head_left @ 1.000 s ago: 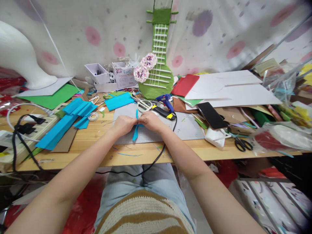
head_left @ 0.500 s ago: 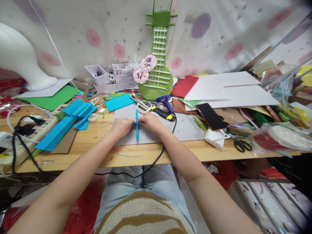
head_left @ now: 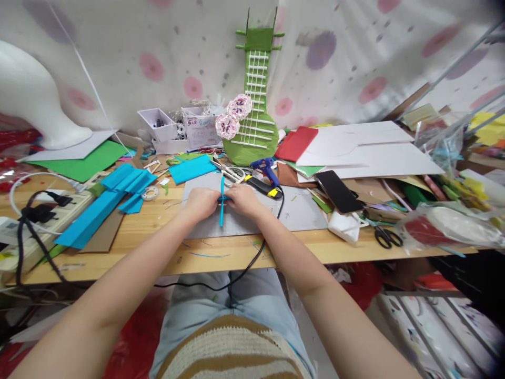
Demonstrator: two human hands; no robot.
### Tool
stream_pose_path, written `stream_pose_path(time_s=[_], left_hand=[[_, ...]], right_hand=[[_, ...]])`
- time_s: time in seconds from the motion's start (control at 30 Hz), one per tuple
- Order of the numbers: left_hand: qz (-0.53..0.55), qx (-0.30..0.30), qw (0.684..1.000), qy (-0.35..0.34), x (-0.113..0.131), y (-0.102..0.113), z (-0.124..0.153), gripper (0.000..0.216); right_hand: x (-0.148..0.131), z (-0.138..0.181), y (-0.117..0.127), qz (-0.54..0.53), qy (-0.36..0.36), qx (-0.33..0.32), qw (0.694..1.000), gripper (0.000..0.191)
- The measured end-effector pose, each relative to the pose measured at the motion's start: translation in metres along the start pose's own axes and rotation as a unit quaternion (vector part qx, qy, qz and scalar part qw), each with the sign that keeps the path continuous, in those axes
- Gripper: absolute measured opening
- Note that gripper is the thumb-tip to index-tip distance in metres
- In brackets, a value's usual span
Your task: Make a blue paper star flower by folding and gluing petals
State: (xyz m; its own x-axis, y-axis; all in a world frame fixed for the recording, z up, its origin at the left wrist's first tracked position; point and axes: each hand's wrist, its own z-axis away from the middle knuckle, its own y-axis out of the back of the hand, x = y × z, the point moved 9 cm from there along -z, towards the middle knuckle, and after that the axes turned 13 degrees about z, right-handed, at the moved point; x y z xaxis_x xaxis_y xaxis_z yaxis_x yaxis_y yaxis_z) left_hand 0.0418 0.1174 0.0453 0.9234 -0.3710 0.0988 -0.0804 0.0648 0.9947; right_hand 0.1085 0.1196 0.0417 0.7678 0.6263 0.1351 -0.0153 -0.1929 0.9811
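Between my two hands, over the grey cutting mat [head_left: 252, 223], is a cross-shaped piece of thin blue strips [head_left: 221, 213]. My left hand [head_left: 202, 203] pinches one side of its crosspiece. From the other side my right hand [head_left: 243, 199] grips it with bent fingers. The fingertips of both hands nearly meet at the middle, so the join there is partly hidden. Just beyond the hands lie light-handled scissors [head_left: 233, 175], a black and yellow utility knife [head_left: 262, 186] and a blue glue gun [head_left: 266, 167].
Folded blue paper [head_left: 94, 210] and a power strip [head_left: 59, 221] lie left. A green paper guitar [head_left: 252, 142] stands behind. A phone [head_left: 340, 191], black scissors [head_left: 389, 238] and white boards [head_left: 379, 152] lie right. A black cable [head_left: 252, 261] hangs over the table's front edge.
Both hands stay at nearly the same place on the mat, still holding the blue cross. Its lower strip leans slightly more to the left. The view has shifted a little.
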Motion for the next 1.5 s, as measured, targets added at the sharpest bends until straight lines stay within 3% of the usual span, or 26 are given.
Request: stream_pose_path(time_s=[0.33, 0.63, 0.9, 1.1, 1.23, 1.37, 1.5], left_hand=[[-0.009, 0.005, 1.0, -0.01, 0.003, -0.001, -0.003, 0.029], [0.012, -0.029, 0.999, -0.005, -0.031, 0.0, 0.003, 0.032], [0.013, -0.041, 0.999, -0.015, -0.042, 0.006, 0.012, 0.031], [0.031, -0.013, 0.999, -0.016, -0.052, 0.013, 0.019, 0.035], [0.005, -0.027, 1.0, -0.014, -0.054, 0.006, 0.024, 0.034], [0.001, -0.007, 1.0, 0.014, -0.051, 0.001, 0.027, 0.037], [0.069, 0.052, 0.996, 0.02, -0.051, 0.007, 0.036, 0.048]], right_hand=[[0.004, -0.004, -0.001, 0.01, -0.003, -0.026, 1.0, 0.022], [0.026, -0.001, -0.007, 0.029, -0.012, -0.088, 0.996, 0.025], [0.036, 0.007, -0.006, -0.139, 0.012, -0.119, 0.983, 0.02], [0.035, 0.005, -0.002, -0.155, 0.013, -0.087, 0.984, 0.026], [0.033, 0.003, -0.008, -0.119, 0.019, -0.087, 0.989, 0.021], [0.051, 0.005, -0.006, -0.065, -0.048, -0.014, 0.997, 0.044], [0.058, 0.017, -0.009, -0.098, -0.086, 0.02, 0.991, 0.064]])
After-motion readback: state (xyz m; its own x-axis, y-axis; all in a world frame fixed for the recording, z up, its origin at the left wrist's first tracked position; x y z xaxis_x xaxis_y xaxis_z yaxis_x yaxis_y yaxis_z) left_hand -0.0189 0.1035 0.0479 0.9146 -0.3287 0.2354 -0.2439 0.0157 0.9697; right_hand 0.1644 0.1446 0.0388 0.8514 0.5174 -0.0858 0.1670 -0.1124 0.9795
